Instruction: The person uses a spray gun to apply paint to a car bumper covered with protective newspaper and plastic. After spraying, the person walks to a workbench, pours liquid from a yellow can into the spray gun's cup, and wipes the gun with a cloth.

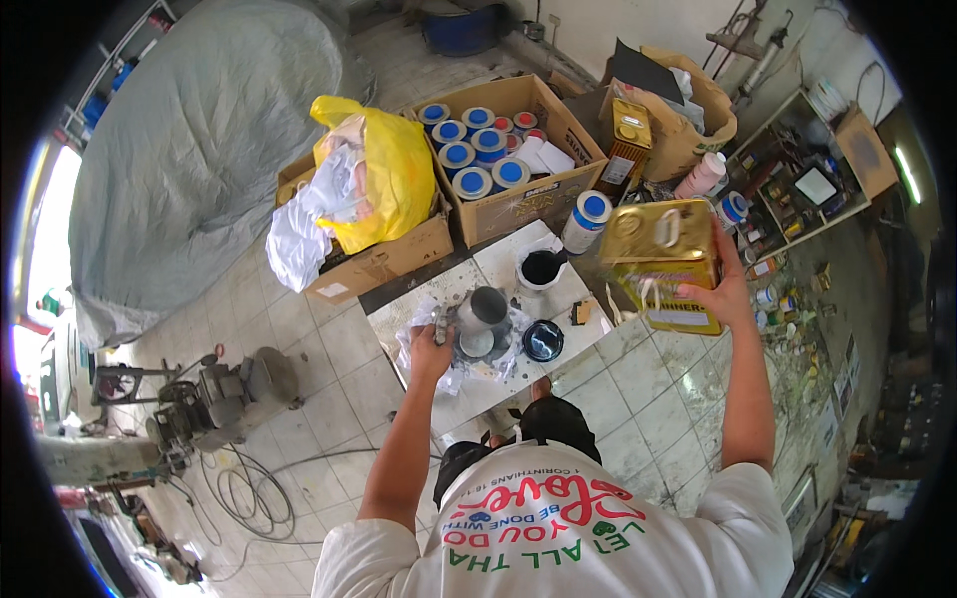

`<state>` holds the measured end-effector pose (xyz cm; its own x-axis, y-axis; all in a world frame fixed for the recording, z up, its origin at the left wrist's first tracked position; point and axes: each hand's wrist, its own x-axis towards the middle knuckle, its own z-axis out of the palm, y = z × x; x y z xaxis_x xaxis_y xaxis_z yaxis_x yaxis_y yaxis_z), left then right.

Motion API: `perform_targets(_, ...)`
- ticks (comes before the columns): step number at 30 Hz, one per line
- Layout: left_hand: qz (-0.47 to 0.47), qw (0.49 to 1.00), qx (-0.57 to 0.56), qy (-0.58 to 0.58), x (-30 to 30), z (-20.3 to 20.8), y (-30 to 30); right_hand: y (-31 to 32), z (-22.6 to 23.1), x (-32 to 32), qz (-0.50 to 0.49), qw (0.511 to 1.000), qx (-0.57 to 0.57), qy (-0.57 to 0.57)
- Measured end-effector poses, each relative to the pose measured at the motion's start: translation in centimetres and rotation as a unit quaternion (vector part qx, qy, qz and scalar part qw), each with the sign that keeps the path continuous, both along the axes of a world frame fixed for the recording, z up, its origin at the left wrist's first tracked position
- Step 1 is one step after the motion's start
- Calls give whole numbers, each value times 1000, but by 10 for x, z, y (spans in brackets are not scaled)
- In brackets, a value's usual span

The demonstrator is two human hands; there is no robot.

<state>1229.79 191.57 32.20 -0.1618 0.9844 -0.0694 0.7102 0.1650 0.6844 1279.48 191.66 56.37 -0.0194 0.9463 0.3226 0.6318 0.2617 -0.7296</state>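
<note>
My right hand [731, 291] grips a gold rectangular thinner can [663, 259] by its side, raised and tilted beyond the right end of the tiled work surface [469, 394]. At the left of that surface, my left hand [429, 351] is closed on a grey metal tool that looks like a paint spray gun [442, 321]. Beside it an open grey cup [487, 306] leans, with a pale round piece [477, 343] at its foot. Crumpled, paint-stained plastic [449, 379] lies under them. A white-sided tin of black paint [541, 267] stands farther back, and a black-coated lid [543, 340] lies nearer.
A cardboard box [528, 204] of blue-lidded cans stands behind the work surface. Left of it, another box [384, 261] holds yellow and white plastic bags. A blue-lidded can [586, 221] stands near the raised can. A compressor [214, 399] and coiled hose [249, 498] are at left.
</note>
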Motion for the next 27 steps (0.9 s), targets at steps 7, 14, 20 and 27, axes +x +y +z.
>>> perform_targets(7, -49, 996, 24, -74, 19, -4, -16, 18, 33, -126, 245, 904, -96, -337)
perform_targets(14, -42, 996, 14, -81, 15, -10, -49, 22, 23, -226, 335, 796, -137, -485)
perform_targets(20, -36, 993, 4, -112, 17, -13, -70, 24, 32, -273, 351, 732, -171, -559)
perform_targets(27, -26, 990, 29, -137, 11, -23, -79, 19, 51, -308, 363, 699, -174, -590)
